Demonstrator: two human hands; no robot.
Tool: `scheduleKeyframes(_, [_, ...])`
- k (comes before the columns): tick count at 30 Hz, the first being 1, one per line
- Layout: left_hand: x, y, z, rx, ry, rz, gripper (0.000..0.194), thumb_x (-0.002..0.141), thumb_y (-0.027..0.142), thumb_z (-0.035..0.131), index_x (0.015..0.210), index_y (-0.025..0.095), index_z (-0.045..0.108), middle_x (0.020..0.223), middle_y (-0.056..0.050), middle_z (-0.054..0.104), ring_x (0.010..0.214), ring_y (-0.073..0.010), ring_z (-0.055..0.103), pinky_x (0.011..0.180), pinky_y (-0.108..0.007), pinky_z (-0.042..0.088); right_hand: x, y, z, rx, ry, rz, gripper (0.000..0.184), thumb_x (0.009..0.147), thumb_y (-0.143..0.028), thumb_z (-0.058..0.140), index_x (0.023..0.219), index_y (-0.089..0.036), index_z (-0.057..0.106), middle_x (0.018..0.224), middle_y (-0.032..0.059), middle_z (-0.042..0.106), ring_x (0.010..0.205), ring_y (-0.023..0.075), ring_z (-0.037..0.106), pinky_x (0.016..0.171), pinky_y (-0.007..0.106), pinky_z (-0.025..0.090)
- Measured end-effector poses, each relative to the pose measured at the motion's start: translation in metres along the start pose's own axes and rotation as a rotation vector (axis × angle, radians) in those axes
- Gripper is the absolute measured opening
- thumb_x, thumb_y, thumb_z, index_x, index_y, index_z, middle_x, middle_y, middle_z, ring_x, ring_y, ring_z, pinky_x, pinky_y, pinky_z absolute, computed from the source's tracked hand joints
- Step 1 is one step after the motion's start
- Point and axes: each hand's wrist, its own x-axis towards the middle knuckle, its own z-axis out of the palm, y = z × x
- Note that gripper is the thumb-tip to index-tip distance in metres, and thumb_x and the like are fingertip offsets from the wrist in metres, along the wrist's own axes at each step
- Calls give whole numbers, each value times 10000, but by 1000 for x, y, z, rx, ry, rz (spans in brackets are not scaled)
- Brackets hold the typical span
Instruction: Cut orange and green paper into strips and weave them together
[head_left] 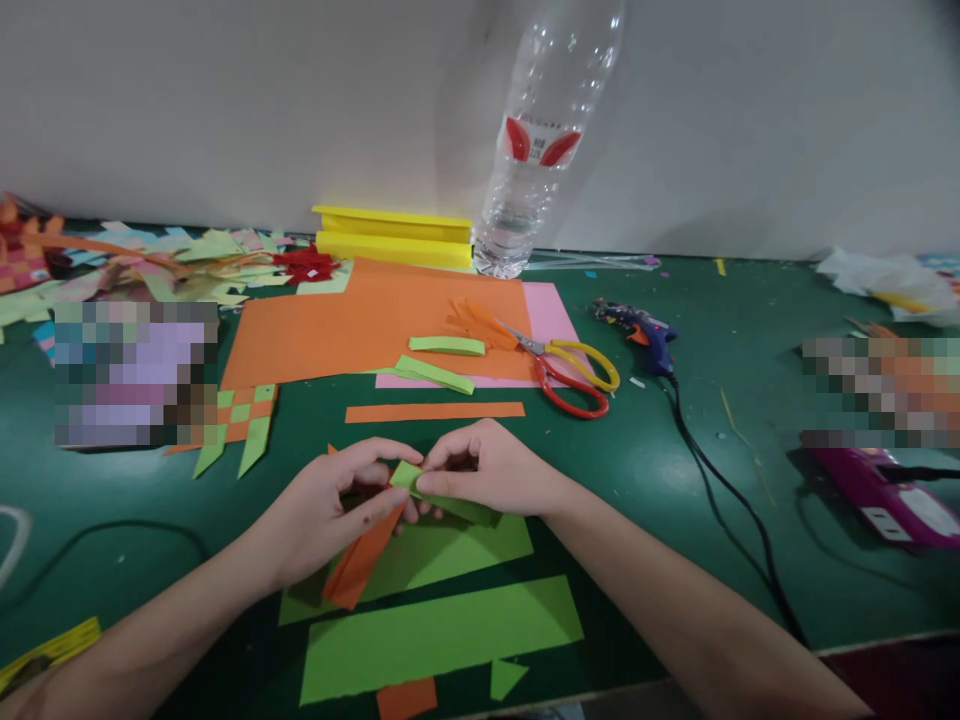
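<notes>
My left hand [345, 510] pinches an orange paper strip [364, 560] and the end of a green paper strip [406, 478], where the two strips meet. From the right, my right hand [487, 470] grips the same green strip between thumb and fingers, close to my left fingertips. The orange strip hangs down toward me. How the strips are folded together is partly hidden by my fingers. Beneath my hands lies a green paper sheet [457, 550], with another green sheet [442, 635] nearer me. Just beyond my hands rests a flat orange strip [435, 412].
Scissors [574, 375] lie on orange paper [315, 330] beside two folded green strips. A corded glue gun [645, 340] lies right of them. A clear bottle [540, 150] stands by the wall near a yellow folded piece [394, 238]. Paper scraps are heaped left; a magenta power strip [885, 495] lies right.
</notes>
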Motion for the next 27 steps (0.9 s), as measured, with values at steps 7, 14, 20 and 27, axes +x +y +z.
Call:
scheduleKeyframes(7, [-1,4,1,-11,-11,-32,288,924,337,497,1186,217,513,807,10,742,736,-153,704,745,-245,551,-1,-4,0,-34,0,0,245,746,-394,721,763,-151,702,696,12,683,606,102,618,601,227,499])
scheduleKeyframes(14, [-1,4,1,2,-4,-13,328,928,327,480,1228,198,508,799,2,734,732,-148,696,733,-243,551,0,-1,4,-102,50,-33,206,771,-356,699,758,-151,689,661,-5,643,587,93,567,569,218,446])
scheduleKeyframes(20, [0,2,2,-71,-13,18,356,948,323,464,1281,200,445,802,-2,722,743,-147,692,721,-239,552,2,1,3,-104,42,-91,168,780,-325,691,754,-160,702,696,0,670,627,100,595,630,231,480])
scheduleKeyframes(27, [-1,1,0,-80,-25,-18,336,960,381,447,1248,208,444,869,-24,717,790,-167,700,741,-257,546,1,0,3,-33,7,-75,147,759,-311,719,750,-164,712,710,4,698,671,112,638,686,240,505])
